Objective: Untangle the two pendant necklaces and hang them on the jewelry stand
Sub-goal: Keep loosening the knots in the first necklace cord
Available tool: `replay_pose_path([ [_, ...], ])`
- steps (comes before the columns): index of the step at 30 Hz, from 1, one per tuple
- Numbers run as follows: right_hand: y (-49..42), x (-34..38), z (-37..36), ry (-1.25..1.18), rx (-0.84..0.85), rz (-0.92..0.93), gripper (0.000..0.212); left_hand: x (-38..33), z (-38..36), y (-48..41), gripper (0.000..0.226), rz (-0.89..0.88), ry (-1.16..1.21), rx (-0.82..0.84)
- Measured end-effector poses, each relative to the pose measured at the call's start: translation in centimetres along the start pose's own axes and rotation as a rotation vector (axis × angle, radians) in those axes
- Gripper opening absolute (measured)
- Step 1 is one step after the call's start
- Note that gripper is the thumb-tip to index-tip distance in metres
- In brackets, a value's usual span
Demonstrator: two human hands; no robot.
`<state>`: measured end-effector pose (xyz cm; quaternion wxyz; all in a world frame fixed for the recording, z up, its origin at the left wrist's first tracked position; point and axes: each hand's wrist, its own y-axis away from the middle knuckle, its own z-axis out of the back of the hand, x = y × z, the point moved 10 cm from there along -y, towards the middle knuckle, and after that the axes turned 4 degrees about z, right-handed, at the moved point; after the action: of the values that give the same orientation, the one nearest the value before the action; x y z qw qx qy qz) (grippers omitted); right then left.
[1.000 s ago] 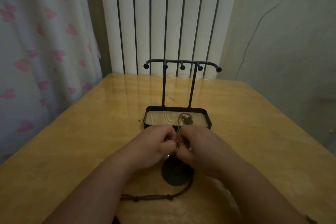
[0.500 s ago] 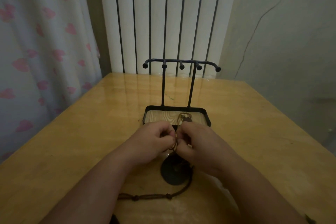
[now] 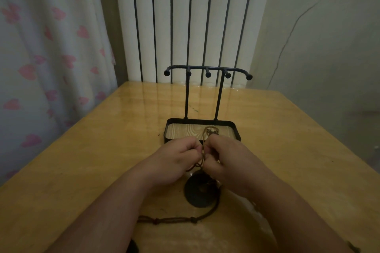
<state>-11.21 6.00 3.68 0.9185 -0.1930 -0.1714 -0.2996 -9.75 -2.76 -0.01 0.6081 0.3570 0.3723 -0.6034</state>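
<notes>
My left hand [image 3: 174, 162] and my right hand [image 3: 228, 160] meet just in front of the black jewelry stand [image 3: 207, 72], both pinching the tangled brown cords [image 3: 203, 157] between their fingertips. A round dark pendant [image 3: 201, 191] lies on the table below my hands, and its brown knotted cord [image 3: 174, 220] trails left across the wood. A small metal pendant or clasp [image 3: 211, 131] rests on the wooden floor of the stand's tray [image 3: 181, 130]. The stand's hooks hold nothing.
The yellow wooden table [image 3: 102, 150] has a curtain with pink hearts [image 3: 41, 57] along its left side. A white radiator [image 3: 195, 16] stands behind its far edge, and a grey wall is to the right.
My hands have stayed together at the same spot over the cords, with only small finger movements. The pendants and stand have not moved.
</notes>
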Motion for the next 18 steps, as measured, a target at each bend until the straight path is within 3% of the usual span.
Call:
replay_pose_path([
  [6,0.29,-0.66,0.23,-0.194,-0.069,-0.025,0.009,-0.40,0.05,0.10,0.030,0.005,0.066,-0.006],
  [18,0.32,-0.96,0.70,-0.295,-0.170,-0.048,0.009,0.00,0.18,0.18,0.032,0.036,0.108,-0.020],
])
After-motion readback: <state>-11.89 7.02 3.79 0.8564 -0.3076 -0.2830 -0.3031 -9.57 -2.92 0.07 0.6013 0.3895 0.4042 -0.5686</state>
